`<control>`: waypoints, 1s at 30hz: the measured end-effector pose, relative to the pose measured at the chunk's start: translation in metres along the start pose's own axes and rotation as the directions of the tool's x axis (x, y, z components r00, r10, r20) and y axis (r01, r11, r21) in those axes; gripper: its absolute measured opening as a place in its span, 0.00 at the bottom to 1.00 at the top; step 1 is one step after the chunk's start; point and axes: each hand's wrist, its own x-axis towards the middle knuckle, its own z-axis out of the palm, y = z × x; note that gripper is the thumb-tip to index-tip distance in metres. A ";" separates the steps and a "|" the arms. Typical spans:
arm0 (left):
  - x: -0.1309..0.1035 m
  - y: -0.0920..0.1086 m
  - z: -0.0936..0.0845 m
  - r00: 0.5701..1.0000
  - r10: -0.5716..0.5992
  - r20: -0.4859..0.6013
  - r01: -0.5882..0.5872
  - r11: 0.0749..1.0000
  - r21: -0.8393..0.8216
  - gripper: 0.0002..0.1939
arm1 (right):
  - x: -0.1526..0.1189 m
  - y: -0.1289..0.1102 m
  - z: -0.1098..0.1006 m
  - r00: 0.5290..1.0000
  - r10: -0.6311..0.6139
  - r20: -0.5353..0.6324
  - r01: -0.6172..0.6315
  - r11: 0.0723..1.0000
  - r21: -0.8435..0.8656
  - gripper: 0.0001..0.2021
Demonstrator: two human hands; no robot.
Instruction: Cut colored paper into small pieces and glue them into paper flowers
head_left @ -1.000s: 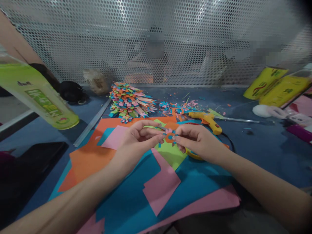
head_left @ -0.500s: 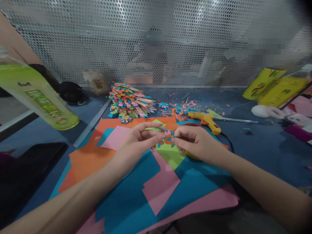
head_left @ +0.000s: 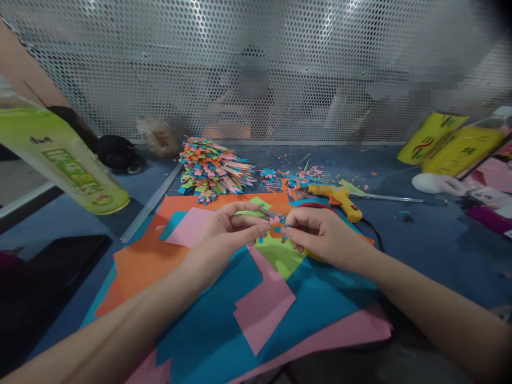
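Note:
A small paper flower (head_left: 277, 230), with an orange ring and bits of pink and blue, is pinched between my two hands. My left hand (head_left: 240, 226) has its thumb and fingers closed on the flower's left edge. On the opposite edge, my right hand (head_left: 310, 229) grips it with thumb and forefinger. Scissors (head_left: 269, 212) show partly behind the flower; the hands hide much of them. Underneath lie a green sheet (head_left: 282, 258), a pink piece (head_left: 266, 309) and a large blue sheet (head_left: 204, 320). An orange sheet (head_left: 148, 266) spreads to the left.
A cone of layered coloured paper strips (head_left: 210, 165) stands behind, beside paper scraps (head_left: 288, 178). A yellow glue gun (head_left: 340, 200) lies right of them. A green bottle (head_left: 68, 160) stands left, a yellow bottle (head_left: 460, 149) right. A perforated metal panel (head_left: 304, 74) closes off the back.
Both hands stay nearly still with the paper flower between them. Only tiny shifts of the fingers and the view show.

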 end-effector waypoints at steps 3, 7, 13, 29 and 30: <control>0.001 0.000 0.000 1.000 -0.002 -0.013 0.002 1.000 0.005 0.14 | 0.000 0.000 0.000 1.000 -0.004 0.002 0.004 1.000 -0.004 0.10; 0.001 0.002 0.002 0.999 -0.021 -0.035 0.021 1.000 -0.012 0.15 | 0.000 0.000 0.000 1.000 0.007 0.006 -0.007 1.000 -0.001 0.09; 0.002 0.004 0.007 0.996 -0.089 0.016 0.089 0.996 0.007 0.24 | 0.001 -0.001 0.001 0.997 -0.055 0.049 0.056 0.998 -0.023 0.11; 0.002 0.003 0.003 0.998 -0.062 -0.009 0.062 0.990 0.130 0.27 | 0.001 -0.002 -0.002 0.988 -0.089 0.123 0.095 0.995 -0.038 0.10; 0.002 0.003 0.003 0.998 -0.059 -0.015 0.060 0.990 0.126 0.27 | 0.001 -0.002 -0.002 0.988 -0.094 0.125 0.099 0.994 -0.034 0.10</control>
